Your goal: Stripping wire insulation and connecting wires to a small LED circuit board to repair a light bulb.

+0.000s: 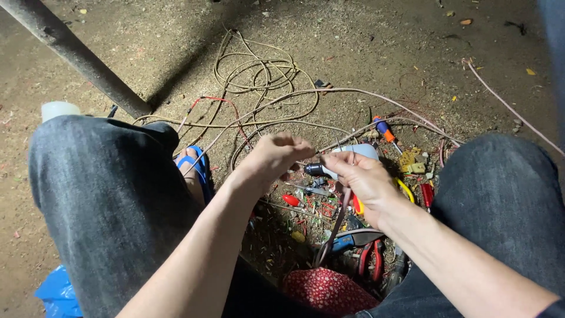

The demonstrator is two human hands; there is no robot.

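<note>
Wire (340, 221) in both hands — bare dirt ground (365, 41), tangled cables (259, 73).

Both bare forearms reach forward and down between the 2 raised knees, which are clad in dark grey trousers. The left hand (272, 156) is curled with its back toward the camera, fingers bent inward and pinched together near the right hand's fingertips. The right hand (360, 176) is closed in a loose fist, knuckles up, thumb pressed toward the index finger, its wrist angled in from the lower right.
</note>
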